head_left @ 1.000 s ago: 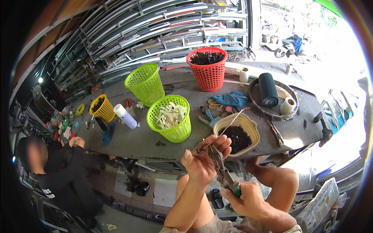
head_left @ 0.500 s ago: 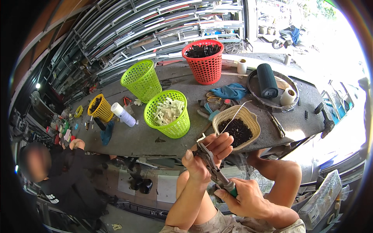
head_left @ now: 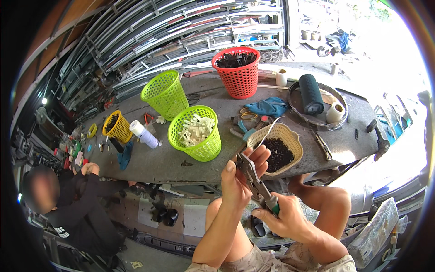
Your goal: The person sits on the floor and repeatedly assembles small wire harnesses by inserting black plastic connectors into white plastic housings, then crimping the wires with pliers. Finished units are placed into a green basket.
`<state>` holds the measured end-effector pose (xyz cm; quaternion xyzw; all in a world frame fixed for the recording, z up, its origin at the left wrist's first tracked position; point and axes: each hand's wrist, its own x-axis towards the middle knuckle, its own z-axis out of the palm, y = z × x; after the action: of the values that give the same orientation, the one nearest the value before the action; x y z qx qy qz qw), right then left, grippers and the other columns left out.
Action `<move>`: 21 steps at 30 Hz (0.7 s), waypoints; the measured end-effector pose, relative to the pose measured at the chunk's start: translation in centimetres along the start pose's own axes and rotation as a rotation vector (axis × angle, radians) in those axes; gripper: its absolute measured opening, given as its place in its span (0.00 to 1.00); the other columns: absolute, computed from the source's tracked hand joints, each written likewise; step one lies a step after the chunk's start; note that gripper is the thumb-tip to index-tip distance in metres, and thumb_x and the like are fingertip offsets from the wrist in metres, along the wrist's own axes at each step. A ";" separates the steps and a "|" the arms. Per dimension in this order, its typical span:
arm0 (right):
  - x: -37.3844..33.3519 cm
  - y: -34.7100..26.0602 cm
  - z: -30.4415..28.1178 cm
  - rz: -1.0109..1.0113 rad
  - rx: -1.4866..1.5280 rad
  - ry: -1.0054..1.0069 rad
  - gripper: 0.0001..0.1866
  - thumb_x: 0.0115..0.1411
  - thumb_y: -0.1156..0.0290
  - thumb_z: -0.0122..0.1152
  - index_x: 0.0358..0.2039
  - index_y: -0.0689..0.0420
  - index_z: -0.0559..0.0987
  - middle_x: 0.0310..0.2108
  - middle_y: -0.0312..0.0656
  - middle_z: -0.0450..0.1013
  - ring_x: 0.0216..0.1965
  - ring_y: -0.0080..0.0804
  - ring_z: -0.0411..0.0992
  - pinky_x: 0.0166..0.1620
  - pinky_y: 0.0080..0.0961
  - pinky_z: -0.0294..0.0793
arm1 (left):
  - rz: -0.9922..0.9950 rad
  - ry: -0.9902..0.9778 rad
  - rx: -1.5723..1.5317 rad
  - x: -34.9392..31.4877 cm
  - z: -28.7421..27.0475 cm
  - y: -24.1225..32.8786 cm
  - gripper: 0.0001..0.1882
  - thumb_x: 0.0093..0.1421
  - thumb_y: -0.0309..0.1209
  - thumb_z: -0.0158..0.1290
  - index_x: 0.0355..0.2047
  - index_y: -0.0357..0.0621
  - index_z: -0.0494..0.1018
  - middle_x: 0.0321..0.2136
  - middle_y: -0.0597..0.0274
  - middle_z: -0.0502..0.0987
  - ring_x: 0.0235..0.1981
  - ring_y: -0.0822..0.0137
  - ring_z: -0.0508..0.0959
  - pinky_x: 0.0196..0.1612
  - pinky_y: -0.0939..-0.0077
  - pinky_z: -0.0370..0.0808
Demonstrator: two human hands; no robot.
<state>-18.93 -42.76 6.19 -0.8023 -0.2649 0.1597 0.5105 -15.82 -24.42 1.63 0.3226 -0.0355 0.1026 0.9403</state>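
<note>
My right hand [head_left: 291, 218] is wrapped round the green handle of metal pliers [head_left: 255, 179]. Their jaws point up and left, lying across the palm side of my left hand [head_left: 235, 186]. That hand is raised with its palm up, thumb on one side of the jaws and the bent fingers on the other. A thin white strip [head_left: 271, 129] sticks out from between its fingers; its lower end is hidden by hand and jaws. Just behind the fingers sits a beige woven basket [head_left: 297, 156] with small black bits [head_left: 282, 153] inside.
On the dark table stand a green basket of white plastic pieces [head_left: 196, 128], another green basket [head_left: 165, 97], a red basket of black pieces [head_left: 236, 81] and a yellow basket [head_left: 118, 128]. A folding tool [head_left: 322, 146] lies right. A seated person [head_left: 77, 208] is at left.
The pliers and both hands have shifted slightly right and turned a little. The white strip has moved left with my left hand. A small white piece at the jaws no longer shows.
</note>
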 end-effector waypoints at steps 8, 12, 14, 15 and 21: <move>2.9 5.2 0.5 0.081 0.239 -0.061 0.34 0.58 0.36 0.72 0.33 0.62 0.80 0.20 0.38 0.74 0.21 0.29 0.71 0.29 0.35 0.74 | -0.100 0.184 0.048 2.8 0.4 -2.2 0.32 0.70 0.48 0.56 0.60 0.31 0.69 0.57 0.39 0.78 0.59 0.48 0.81 0.63 0.58 0.78; 3.7 8.4 0.2 0.285 0.324 -0.122 0.35 0.59 0.35 0.72 0.27 0.61 0.79 0.16 0.33 0.72 0.21 0.22 0.70 0.27 0.31 0.72 | -0.134 0.224 0.102 4.0 0.1 -4.6 0.25 0.74 0.43 0.50 0.58 0.31 0.71 0.54 0.40 0.80 0.56 0.51 0.82 0.61 0.60 0.80; 4.1 9.6 0.3 0.317 0.370 -0.098 0.34 0.60 0.36 0.72 0.29 0.61 0.80 0.17 0.33 0.71 0.21 0.22 0.70 0.27 0.30 0.72 | -0.141 0.223 0.200 4.4 -0.1 -5.8 0.26 0.74 0.45 0.50 0.57 0.31 0.70 0.53 0.40 0.80 0.57 0.51 0.81 0.60 0.63 0.81; 4.3 10.0 0.4 0.369 0.380 -0.097 0.34 0.60 0.37 0.72 0.29 0.62 0.80 0.17 0.33 0.71 0.22 0.22 0.70 0.27 0.30 0.72 | -0.138 0.213 0.243 4.4 -0.3 -6.2 0.27 0.74 0.46 0.50 0.57 0.31 0.70 0.53 0.40 0.79 0.57 0.51 0.81 0.60 0.65 0.81; 5.1 11.8 0.4 0.390 0.326 -0.048 0.32 0.59 0.40 0.71 0.39 0.62 0.84 0.24 0.44 0.78 0.27 0.32 0.76 0.34 0.38 0.77 | -0.191 0.272 0.290 5.9 -1.4 -7.2 0.28 0.74 0.47 0.47 0.55 0.30 0.71 0.50 0.42 0.81 0.53 0.53 0.83 0.58 0.57 0.82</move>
<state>-11.96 -43.47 -4.53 -0.7413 -0.0879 0.3146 0.5863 -8.46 -28.10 -3.04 0.4396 0.1374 0.0594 0.8856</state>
